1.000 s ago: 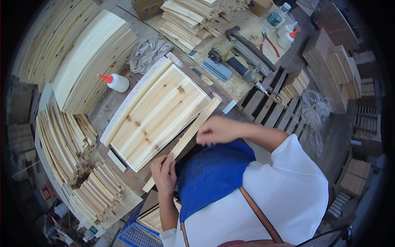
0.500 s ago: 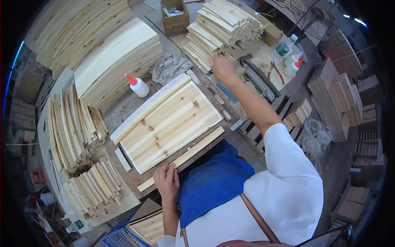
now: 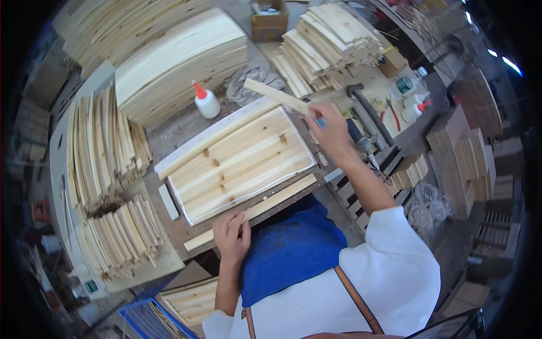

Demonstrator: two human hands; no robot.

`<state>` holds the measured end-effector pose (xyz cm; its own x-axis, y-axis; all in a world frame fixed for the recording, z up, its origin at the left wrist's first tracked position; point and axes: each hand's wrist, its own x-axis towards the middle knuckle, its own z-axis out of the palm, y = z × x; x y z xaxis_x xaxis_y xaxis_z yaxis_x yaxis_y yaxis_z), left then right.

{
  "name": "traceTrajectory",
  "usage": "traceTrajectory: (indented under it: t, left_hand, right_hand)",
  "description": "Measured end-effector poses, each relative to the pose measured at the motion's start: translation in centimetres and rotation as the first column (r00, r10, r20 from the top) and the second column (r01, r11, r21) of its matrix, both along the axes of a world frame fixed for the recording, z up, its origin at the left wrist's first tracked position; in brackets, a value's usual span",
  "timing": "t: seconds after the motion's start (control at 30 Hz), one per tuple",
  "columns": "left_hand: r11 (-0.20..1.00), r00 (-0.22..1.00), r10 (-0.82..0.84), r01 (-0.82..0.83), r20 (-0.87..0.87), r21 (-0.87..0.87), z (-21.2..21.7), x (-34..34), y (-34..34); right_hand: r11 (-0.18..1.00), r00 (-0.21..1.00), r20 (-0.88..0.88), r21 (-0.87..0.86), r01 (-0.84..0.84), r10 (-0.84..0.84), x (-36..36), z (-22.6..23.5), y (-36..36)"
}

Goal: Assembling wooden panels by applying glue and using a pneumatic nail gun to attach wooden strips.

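Note:
My right hand (image 3: 329, 129) grips a short pale wooden slat (image 3: 276, 95) by one end, holding it raised over the far right corner of a knotty wooden panel (image 3: 243, 164). White glue runs along the panel's edges. A long narrow wooden strip (image 3: 282, 194) lies along the bench's front edge, apart from the panel. My left hand (image 3: 232, 234) is closed on this strip near its left part, fingers curled together. Another strip (image 3: 220, 137) lies against the panel's far side. A white bottle with a red nozzle (image 3: 207, 104) stands behind it.
Slats are piled at the back right (image 3: 333, 48) and in rows at left (image 3: 101, 152). Large boards (image 3: 180, 62) are stacked behind. A hammer (image 3: 367, 107), red-handled pliers (image 3: 390, 114) and a second glue bottle (image 3: 415, 110) lie right. A grey rag (image 3: 254, 79) sits beyond the panel.
My right hand has drawn back toward me from the back-right slat pile, bringing out one slat. My left hand stays at the front strip.

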<state>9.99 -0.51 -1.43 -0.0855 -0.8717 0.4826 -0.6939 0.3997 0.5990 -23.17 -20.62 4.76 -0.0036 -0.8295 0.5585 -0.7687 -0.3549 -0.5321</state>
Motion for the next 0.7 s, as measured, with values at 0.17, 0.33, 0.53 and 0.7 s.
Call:
traceTrajectory:
  t: [0.17, 0.33, 0.53, 0.7]
  left_hand:
    - [0.837, 0.626, 0.191, 0.298, -0.756, 0.459, 4.3, -5.6, -4.4]
    - [0.804, 0.319, 0.187, 0.494, -0.929, 0.331, 4.5, -7.5, -9.2]
    - [0.732, 0.337, 0.253, 0.546, -0.907, 0.407, 4.7, -7.4, -9.7]
    - [0.644, 0.468, 0.187, 0.606, -0.864, 0.467, 4.1, -7.9, -9.3]
  right_hand:
    - [0.981, 0.969, 0.158, 0.011, -0.195, 0.190, 4.0, 0.1, 10.2]
    - [0.956, 0.952, 0.084, -0.023, -0.294, 0.295, 5.3, -0.6, 13.7]
    - [0.949, 0.950, 0.054, 0.058, -0.310, 0.307, 6.0, 1.1, 14.3]
    - [0.945, 0.952, 0.049, 0.113, -0.306, 0.302, 7.6, 1.9, 14.0]
